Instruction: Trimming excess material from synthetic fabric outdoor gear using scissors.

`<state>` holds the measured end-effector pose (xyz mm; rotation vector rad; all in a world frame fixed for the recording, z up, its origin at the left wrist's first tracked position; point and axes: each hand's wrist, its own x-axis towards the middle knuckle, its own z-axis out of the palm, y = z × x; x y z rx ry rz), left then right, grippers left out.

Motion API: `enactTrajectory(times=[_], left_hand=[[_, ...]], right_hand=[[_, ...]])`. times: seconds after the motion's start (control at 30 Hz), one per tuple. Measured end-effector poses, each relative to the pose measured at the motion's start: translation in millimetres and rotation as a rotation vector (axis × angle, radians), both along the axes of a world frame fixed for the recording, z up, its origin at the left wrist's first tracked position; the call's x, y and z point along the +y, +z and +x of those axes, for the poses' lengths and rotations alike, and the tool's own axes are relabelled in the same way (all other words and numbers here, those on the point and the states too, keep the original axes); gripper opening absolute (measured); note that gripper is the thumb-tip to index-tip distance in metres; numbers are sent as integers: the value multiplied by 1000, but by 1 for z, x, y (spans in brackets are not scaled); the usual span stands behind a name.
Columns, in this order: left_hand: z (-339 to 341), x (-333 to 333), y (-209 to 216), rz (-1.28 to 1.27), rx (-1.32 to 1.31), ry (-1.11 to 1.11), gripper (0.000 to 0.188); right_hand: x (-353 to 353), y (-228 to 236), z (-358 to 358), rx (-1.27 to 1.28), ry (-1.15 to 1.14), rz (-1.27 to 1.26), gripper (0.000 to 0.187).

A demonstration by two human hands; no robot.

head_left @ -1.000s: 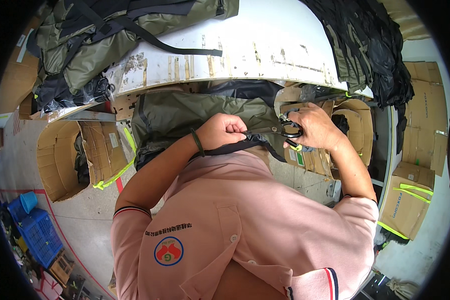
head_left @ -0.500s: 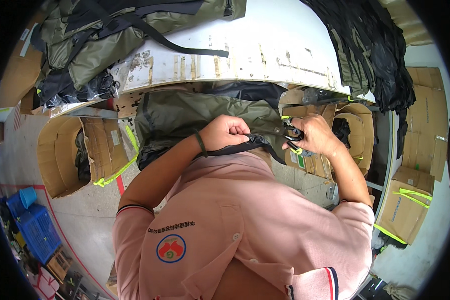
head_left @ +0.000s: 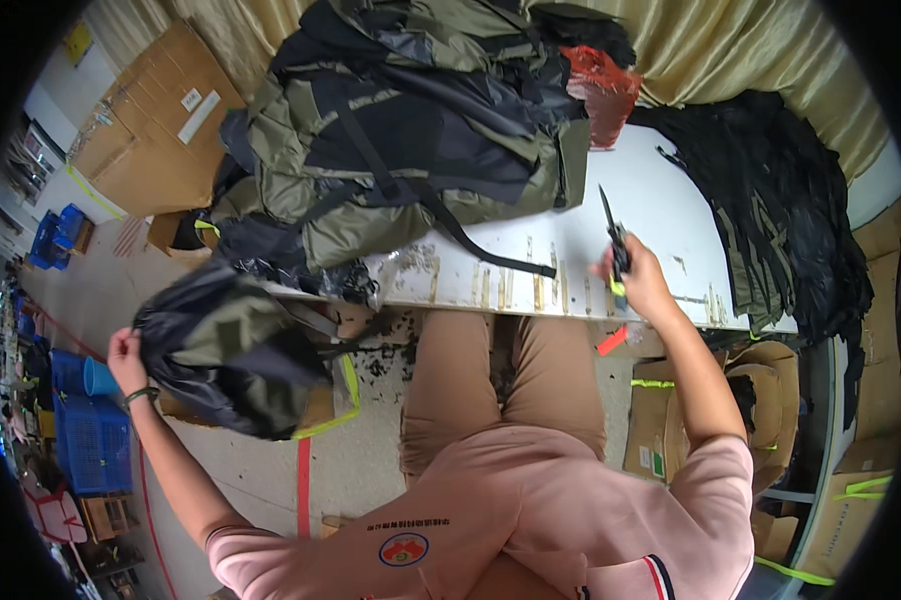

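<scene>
At the far left, my left hand [head_left: 125, 360] grips the edge of an olive-and-black fabric bag [head_left: 235, 345], which hangs out beside the table over a cardboard box. My right hand [head_left: 638, 280] is above the table's front edge, its fingers wrapped round dark scissors [head_left: 616, 240] with yellow-green bits at the handle. The scissors' blades point away from me. Left of them, a large pile of olive-and-black bags [head_left: 410, 130] lies on the white table [head_left: 580, 240], one black strap [head_left: 480, 255] trailing toward the front.
Black fabric pieces [head_left: 790, 200] are heaped over the table's right end. A red plastic bag [head_left: 605, 90] sits at the back. Open cardboard boxes [head_left: 655, 420] stand below right, and blue crates [head_left: 95, 445] at left. Dark scraps litter the floor under the table.
The bag has gone from my lap out to the left in my left hand. My right hand has moved forward over the table edge with the scissors. The view has shifted, showing more table.
</scene>
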<state>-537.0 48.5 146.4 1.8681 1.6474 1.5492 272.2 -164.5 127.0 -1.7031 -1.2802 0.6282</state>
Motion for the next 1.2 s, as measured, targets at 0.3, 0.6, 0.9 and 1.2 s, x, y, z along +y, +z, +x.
enactTrajectory(times=[0.3,0.6,0.9,1.2], left_hand=[[73,91,-22,-276,463,106,36],[342,187,-3,-322,-247,-78,64],[407,114,66,472,227,121,57],[523,36,125,542,1044,-479,58]], right_hand=[[231,102,-74,-409,-87,556,50],[259,133,-108,-418,-184,405,28],[50,131,-41,-66,59,236,29],[-68,65,-19,-1,-33,-60,25]])
